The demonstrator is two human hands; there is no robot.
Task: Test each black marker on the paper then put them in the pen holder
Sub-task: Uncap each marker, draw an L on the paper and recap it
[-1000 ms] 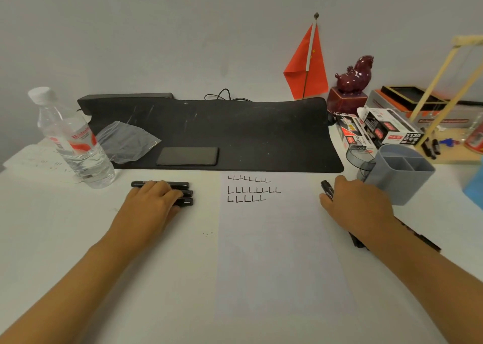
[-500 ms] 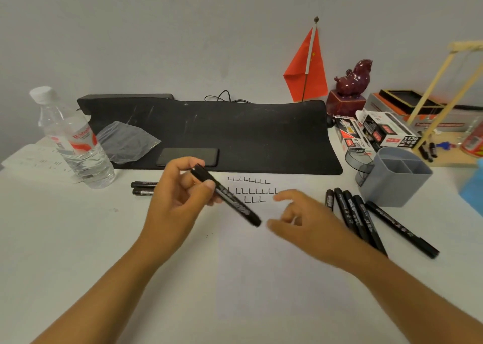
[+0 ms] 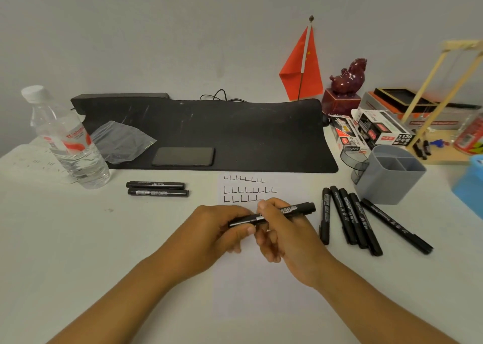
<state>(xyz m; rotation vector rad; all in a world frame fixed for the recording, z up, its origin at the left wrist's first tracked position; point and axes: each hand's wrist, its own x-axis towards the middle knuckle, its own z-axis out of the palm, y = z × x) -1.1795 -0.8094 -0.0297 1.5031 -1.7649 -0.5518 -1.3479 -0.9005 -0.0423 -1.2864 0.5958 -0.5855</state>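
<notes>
While both my hands meet over the sheet of paper (image 3: 261, 278), they hold one black marker (image 3: 271, 214) between them, lying almost level with its right end slightly higher. My left hand (image 3: 217, 231) curls round its left end, thumb pressed along the barrel. My right hand (image 3: 285, 228) pinches the middle of the barrel, where white print shows, and the cap end sticks out past my fingers to the right. Just beyond my knuckles, three rows of L-shaped test marks (image 3: 248, 189) sit at the top of the paper. Right of my right hand, five more markers (image 3: 352, 218) lie side by side on the table. Past them stands the grey pen holder (image 3: 389, 176), upright, its compartments open to view. Left of my left hand and a little farther away, two markers (image 3: 156, 189) lie parallel, touching or nearly so, near a water bottle (image 3: 65, 140).
</notes>
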